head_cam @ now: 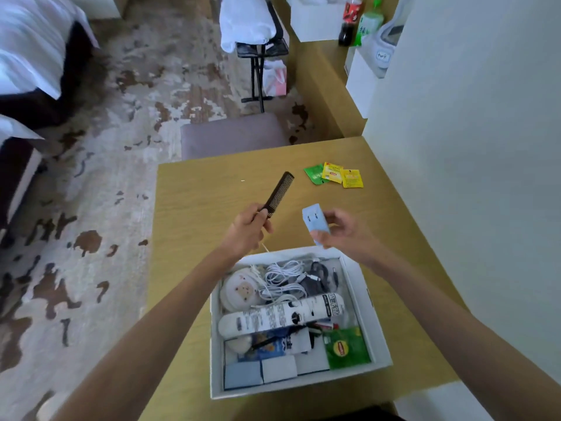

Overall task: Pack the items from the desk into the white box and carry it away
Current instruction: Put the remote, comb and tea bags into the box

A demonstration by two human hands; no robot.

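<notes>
The white box (364,299) stands open on the wooden desk (206,208), close to the desk's near edge, with a strip of bare wood on its left running to the desk's left edge and a narrower strip on its right. Just beyond the box's far rim, both hands are raised above the desktop. The left hand (250,227) has its fingers curled round the handle of a dark comb (279,191), whose teeth point up and away from the box. The right hand (346,230) pinches a small pale blue packet (315,223) between thumb and fingertips, the other fingers loosely bent; the packet hangs over the box's far rim. Farther beyond the box, well apart from it and towards the desk's far right corner, lie three tea sachets (334,176), one green and two yellow, overlapping; open wood lies between them and the hands. Inside the box are coiled white cables (283,278) at the far side, a round pad with a sheep face (243,290) at the far left, a white tube (282,316) lying across the middle, a green tea packet (346,347) at the near right, and small pale cartons (243,373) along the near wall. A pale wall (470,177) rises to the right of the box along the desk's right edge. A padded seat (230,133) sits past the desk's far edge, and patterned carpet (106,208) spreads left of the desk.
</notes>
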